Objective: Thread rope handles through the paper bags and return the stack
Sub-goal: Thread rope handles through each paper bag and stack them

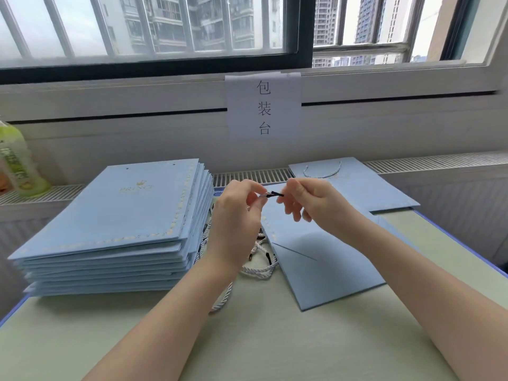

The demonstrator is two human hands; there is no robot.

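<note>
On the pale green table (pixel 275 339) nearest you, your forearms reach forward over a flat blue bag (pixel 324 265) lying right of centre. Just left of it lies a tangle of white rope handles (pixel 258 266). Above the bag, your left hand (pixel 236 215) pinches one rope end between thumb and fingertips, and your right hand (pixel 310 199) pinches its dark tip (pixel 275 193). To the left sits a tall stack of bags (pixel 118 232). Farther right lies a finished bag (pixel 354 185) with its handle threaded. A green bottle (pixel 19 160) stands far left.
</note>
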